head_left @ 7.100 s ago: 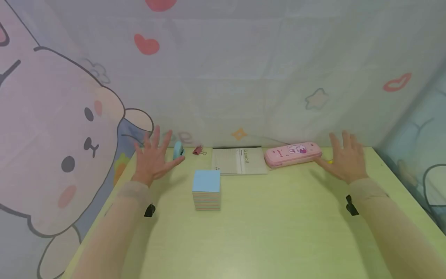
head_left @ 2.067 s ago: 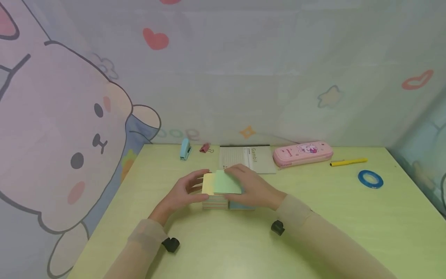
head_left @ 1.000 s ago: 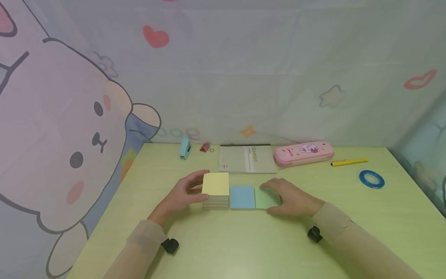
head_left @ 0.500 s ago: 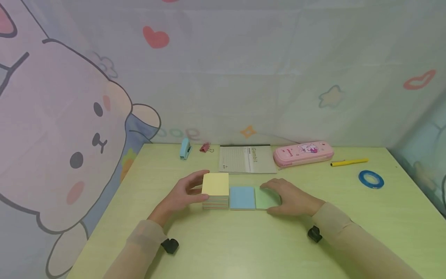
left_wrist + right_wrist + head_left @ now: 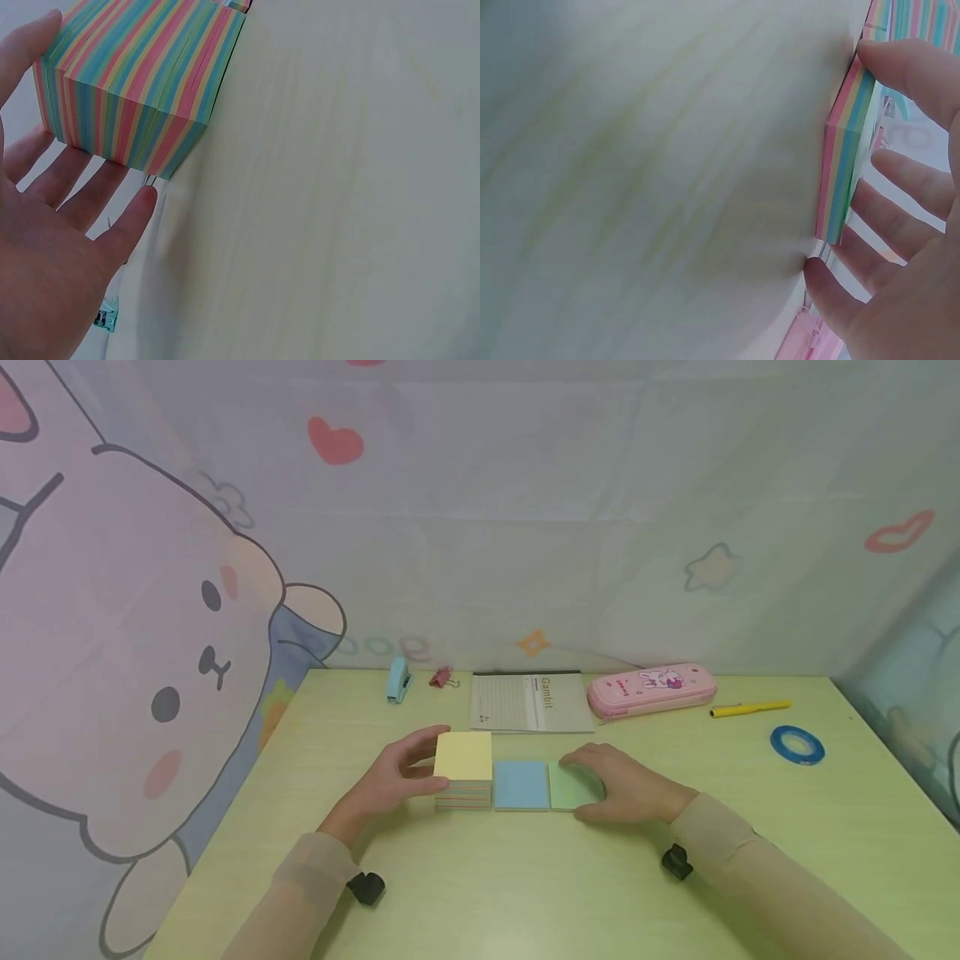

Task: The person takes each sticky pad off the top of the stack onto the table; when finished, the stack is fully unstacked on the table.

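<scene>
A tall block of striped note paper with a yellow top (image 5: pixel 463 758) stands on the pale green table (image 5: pixel 525 885). My left hand (image 5: pixel 408 764) grips it from the left, thumb on the near side and fingers on the far side. In the left wrist view the block (image 5: pixel 142 82) sits against my fingers (image 5: pixel 75 195). A thin blue-topped pad (image 5: pixel 521 785) lies flush to the block's right. A green-topped pad (image 5: pixel 568 787) comes after it. My right hand (image 5: pixel 600 785) holds this green pad, and the right wrist view shows my thumb (image 5: pixel 907 71) on its striped edge (image 5: pixel 844 150).
Along the back edge lie a light blue stapler (image 5: pixel 399 681), a red binder clip (image 5: pixel 444 677), a notebook (image 5: pixel 531 703) and a pink pencil case (image 5: pixel 651 690). A yellow pen (image 5: pixel 750 708) and a blue tape roll (image 5: pixel 797 745) lie at the right. Printed cloth hangs behind and on both sides.
Seven seconds ago both hands were raised open over one blue-topped block. Since then the blue and green pads came off it and lie to its right. Nothing has moved in the last second.
</scene>
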`<act>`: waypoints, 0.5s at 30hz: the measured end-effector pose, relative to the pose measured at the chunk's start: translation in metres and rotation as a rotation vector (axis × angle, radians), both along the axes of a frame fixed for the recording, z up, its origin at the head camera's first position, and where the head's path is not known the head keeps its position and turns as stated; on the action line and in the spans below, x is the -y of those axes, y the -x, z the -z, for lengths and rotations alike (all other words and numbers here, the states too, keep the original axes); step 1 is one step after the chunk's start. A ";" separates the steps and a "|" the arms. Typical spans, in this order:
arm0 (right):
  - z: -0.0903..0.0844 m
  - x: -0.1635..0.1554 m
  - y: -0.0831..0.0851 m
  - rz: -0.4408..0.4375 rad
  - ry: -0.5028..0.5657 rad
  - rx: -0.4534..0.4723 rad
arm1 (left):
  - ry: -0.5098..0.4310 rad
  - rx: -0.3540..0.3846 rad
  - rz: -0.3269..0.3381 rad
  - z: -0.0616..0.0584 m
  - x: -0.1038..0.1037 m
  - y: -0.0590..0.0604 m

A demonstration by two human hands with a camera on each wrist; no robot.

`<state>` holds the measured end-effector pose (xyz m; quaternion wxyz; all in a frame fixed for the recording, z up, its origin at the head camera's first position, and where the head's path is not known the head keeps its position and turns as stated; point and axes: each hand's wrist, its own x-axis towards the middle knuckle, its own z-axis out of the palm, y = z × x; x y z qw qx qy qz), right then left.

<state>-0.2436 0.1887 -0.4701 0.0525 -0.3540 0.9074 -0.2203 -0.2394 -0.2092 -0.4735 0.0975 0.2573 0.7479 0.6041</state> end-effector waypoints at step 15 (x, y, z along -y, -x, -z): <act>-0.029 0.066 -0.003 -0.034 0.221 0.015 | -0.003 0.000 -0.004 0.004 0.002 0.002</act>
